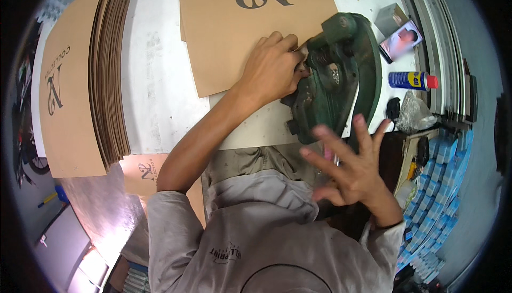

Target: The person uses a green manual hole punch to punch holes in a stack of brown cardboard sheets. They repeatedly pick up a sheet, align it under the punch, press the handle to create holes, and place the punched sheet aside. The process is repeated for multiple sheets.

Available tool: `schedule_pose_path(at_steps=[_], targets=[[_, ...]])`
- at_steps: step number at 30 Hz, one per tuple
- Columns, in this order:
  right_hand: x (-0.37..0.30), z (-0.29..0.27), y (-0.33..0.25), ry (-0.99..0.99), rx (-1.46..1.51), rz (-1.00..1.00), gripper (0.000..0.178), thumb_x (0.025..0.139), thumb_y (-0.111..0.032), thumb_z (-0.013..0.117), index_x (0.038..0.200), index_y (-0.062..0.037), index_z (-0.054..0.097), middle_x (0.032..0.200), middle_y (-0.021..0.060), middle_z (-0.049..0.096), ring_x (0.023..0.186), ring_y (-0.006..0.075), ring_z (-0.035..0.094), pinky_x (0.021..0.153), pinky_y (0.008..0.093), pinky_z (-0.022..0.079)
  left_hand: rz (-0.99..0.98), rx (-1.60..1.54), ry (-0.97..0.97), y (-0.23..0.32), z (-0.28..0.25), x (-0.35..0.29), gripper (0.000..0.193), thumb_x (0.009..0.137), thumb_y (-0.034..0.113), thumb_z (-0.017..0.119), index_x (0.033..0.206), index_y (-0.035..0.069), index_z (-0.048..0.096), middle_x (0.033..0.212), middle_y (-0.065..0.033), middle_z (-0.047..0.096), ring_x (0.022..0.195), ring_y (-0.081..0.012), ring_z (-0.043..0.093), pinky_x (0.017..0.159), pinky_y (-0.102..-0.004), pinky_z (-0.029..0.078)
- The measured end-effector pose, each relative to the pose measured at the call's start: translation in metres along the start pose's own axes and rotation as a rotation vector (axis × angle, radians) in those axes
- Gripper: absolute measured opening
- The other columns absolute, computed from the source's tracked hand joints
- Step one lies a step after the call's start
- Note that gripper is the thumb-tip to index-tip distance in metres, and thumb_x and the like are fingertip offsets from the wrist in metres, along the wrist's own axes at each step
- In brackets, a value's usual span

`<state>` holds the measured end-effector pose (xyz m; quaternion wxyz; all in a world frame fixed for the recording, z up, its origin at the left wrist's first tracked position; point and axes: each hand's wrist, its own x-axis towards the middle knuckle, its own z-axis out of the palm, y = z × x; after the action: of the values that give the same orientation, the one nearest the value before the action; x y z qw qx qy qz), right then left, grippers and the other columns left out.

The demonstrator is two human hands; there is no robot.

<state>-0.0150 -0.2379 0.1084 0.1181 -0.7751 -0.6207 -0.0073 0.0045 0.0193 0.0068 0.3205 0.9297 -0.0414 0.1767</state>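
A dark green cast-metal machine (333,93), worn and grease-marked, stands on the white table in front of me. At its left side my left hand (270,68) has its fingers curled in against the machine's jaw. Whatever those fingertips pinch is hidden behind them and the metal. A flat brown paper bag (213,47) with a black printed emblem lies under and beyond this hand. To the right, my right hand (349,170) is raised near the machine's front edge, fingers spread, slightly blurred, and holding nothing.
A thick stack of brown printed bags (72,106) stands at the left of the table. On the right are a phone (401,41), a grey box (391,18), a blue spray can (408,80) with a red cap, and a clear plastic bag (415,114).
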Motion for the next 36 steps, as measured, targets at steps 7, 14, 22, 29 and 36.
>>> schedule_pose_path(at_steps=[7, 14, 22, 29, 36], targets=[[-0.001, -0.065, 0.030, 0.433, 0.844, 0.024, 0.069, 0.103, -0.062, 0.048, 0.139, -0.0040, 0.060, 0.144, 0.0243, 0.057, 0.139, 0.0428, 0.051, 0.123, 0.0554, 0.027, 0.033, 0.063, 0.030, -0.008, -0.001, -0.007, 0.032, 0.080, 0.022, 0.082, 0.106, 0.005, 0.077, 0.099, -0.0080, 0.063, 0.096, -0.0291, 0.059, 0.085, -0.0418, 0.050], [-0.046, 0.105, 0.142, 0.259, 0.328, 0.778, 0.021, 0.098, -0.008, 0.065, 0.117, 0.0001, 0.062, 0.101, 0.0108, 0.061, 0.090, 0.0195, 0.061, 0.084, 0.0335, 0.050, 0.115, 0.344, 0.091, -0.021, 0.003, 0.005, 0.024, 0.092, 0.025, 0.068, 0.104, 0.006, 0.076, 0.113, -0.0106, 0.068, 0.102, -0.0315, 0.061, 0.085, -0.0437, 0.050], [-0.040, 0.129, 0.157, 0.206, 0.430, 0.757, 0.009, 0.101, -0.005, 0.060, 0.110, -0.0016, 0.058, 0.093, 0.0071, 0.058, 0.083, 0.0163, 0.056, 0.077, 0.0328, 0.048, 0.037, 0.472, -0.026, -0.017, -0.049, -0.052, 0.045, 0.093, 0.026, 0.066, 0.138, 0.019, 0.068, 0.155, -0.0238, 0.044, 0.143, -0.0437, 0.041, 0.116, -0.0610, 0.032], [0.046, 0.103, 0.124, 0.431, 0.949, 0.730, 0.030, 0.095, -0.002, 0.070, 0.122, -0.0025, 0.059, 0.104, 0.0058, 0.066, 0.098, 0.0140, 0.063, 0.086, 0.0320, 0.054, -0.028, 0.600, -0.145, -0.047, -0.052, -0.061, 0.067, 0.086, 0.010, 0.063, 0.151, 0.027, 0.056, 0.153, -0.0231, 0.048, 0.139, -0.0493, 0.046, 0.116, -0.0574, 0.038], [0.064, 0.129, 0.132, 0.370, 1.146, 0.649, 0.031, 0.092, -0.001, 0.073, 0.121, -0.0027, 0.060, 0.104, 0.0054, 0.067, 0.097, 0.0136, 0.064, 0.085, 0.0313, 0.056, -0.027, 0.516, -0.136, -0.047, -0.033, -0.039, 0.064, 0.092, 0.012, 0.057, 0.153, 0.030, 0.051, 0.146, -0.0230, 0.057, 0.125, -0.0489, 0.059, 0.103, -0.0490, 0.053]])
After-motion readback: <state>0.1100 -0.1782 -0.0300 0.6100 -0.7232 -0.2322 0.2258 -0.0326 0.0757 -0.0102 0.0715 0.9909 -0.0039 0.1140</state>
